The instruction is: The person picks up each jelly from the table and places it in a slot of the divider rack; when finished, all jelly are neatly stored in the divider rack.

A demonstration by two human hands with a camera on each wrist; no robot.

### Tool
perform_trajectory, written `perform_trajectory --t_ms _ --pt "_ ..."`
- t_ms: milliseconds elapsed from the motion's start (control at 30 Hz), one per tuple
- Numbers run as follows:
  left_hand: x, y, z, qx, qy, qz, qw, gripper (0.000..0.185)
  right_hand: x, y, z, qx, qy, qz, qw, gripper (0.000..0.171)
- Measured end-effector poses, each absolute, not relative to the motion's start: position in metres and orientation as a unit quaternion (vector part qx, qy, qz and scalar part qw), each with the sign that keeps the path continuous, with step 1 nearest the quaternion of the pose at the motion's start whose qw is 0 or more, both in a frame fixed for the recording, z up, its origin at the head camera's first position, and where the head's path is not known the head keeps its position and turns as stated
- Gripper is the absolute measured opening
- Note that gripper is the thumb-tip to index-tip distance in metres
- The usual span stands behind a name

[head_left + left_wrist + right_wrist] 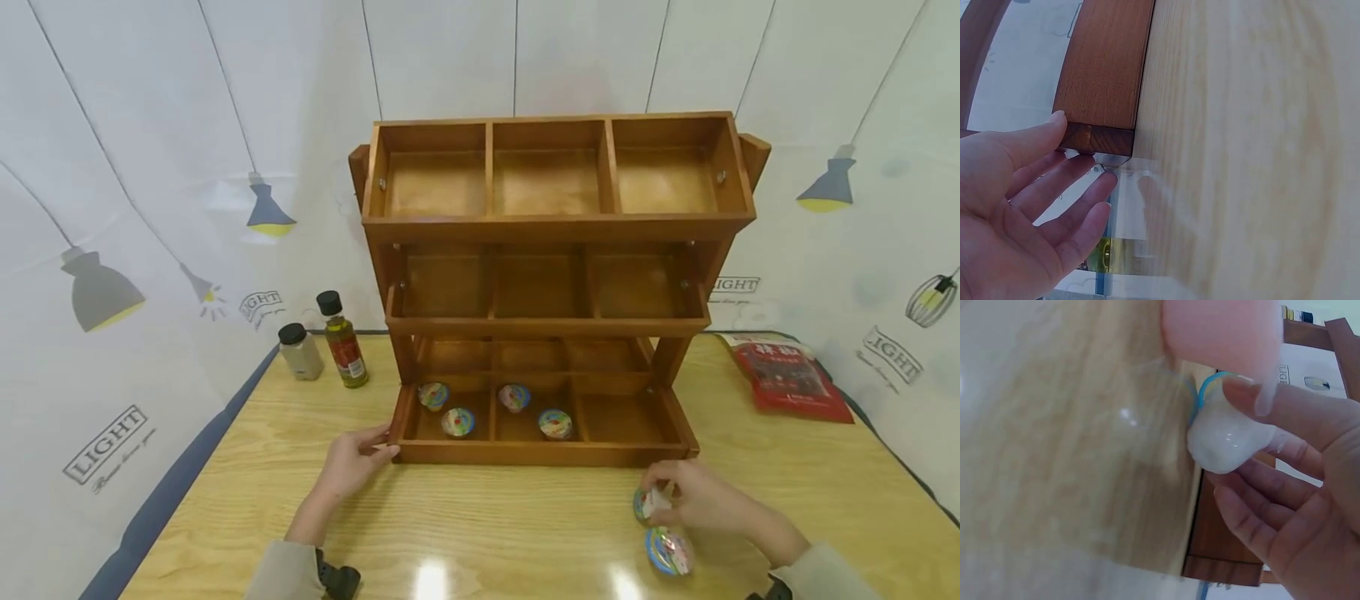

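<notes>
A brown wooden tiered rack (540, 454) stands on the table, with divided compartments on each tier. My left hand (352, 467) grips its bottom front left corner, thumb on one face of the board (1104, 75) and fingertips against another. Beside the front right corner, my right hand (697, 500) pinches a small jelly cup (1222, 440), white with a blue rim. Closer to me is another jelly cup (670, 552), its lid showing; in the right wrist view a pink cup (1222, 331) appears close up. Jelly cups (458, 422) lie in the bottom tier's left and middle compartments, two in each.
Left of the rack stand an oil bottle (347, 342) with a black cap and a black-lidded jar (302, 353). A red packet (787, 379) lies at the right rear. Behind the table (480, 517) hangs a white sheet (187, 83) printed with lamps.
</notes>
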State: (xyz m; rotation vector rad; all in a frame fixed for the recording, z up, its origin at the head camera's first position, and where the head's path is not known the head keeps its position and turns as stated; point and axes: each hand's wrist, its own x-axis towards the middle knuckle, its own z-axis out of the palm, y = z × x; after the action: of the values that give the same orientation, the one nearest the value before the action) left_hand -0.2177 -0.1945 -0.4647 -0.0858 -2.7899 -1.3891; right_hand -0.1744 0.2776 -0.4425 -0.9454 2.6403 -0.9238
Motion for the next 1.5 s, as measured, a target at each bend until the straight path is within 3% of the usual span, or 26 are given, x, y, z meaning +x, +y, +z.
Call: perform_trajectory --t_ms 200,333,467,667,833,1000,1233,1500 --pt "-0.217 -0.197 -0.466 -0.016 -0.898 -0.44 0.004 0.043 -0.173 0.286 -0.451 -0.293 0.883 -0.357 0.086 0.028" --pt "-0.216 -0.197 -0.465 -0.016 -0.898 -0.44 0.0 0.043 -0.175 0.287 -0.448 -0.262 0.878 -0.396 0.062 0.045" --pt "-0.217 -0.196 -0.463 -0.02 -0.897 -0.442 -0.003 0.043 -0.186 0.283 -0.437 -0.235 0.893 -0.384 -0.001 0.062" --pt "-0.218 -0.198 -0.462 -0.027 -0.898 -0.44 0.007 0.043 -0.227 0.268 -0.423 -0.203 0.92 -0.331 -0.054 0.056" --pt "-0.218 -0.197 -0.463 -0.033 -0.895 -0.445 0.012 0.042 -0.259 0.254 -0.427 -0.179 0.94 -0.285 -0.059 0.046" --pt "-0.217 -0.196 -0.462 -0.035 -0.897 -0.44 0.016 0.043 -0.28 0.242 -0.439 -0.167 0.941 -0.293 -0.033 0.049" --pt "-0.217 -0.194 -0.461 -0.032 -0.902 -0.43 0.016 0.043 -0.291 0.235 -0.457 -0.119 0.948 -0.296 -0.009 0.057" --pt "-0.219 -0.194 -0.463 -0.02 -0.897 -0.442 0.011 0.043 -0.295 0.224 -0.467 -0.114 0.947 -0.299 -0.029 0.05"
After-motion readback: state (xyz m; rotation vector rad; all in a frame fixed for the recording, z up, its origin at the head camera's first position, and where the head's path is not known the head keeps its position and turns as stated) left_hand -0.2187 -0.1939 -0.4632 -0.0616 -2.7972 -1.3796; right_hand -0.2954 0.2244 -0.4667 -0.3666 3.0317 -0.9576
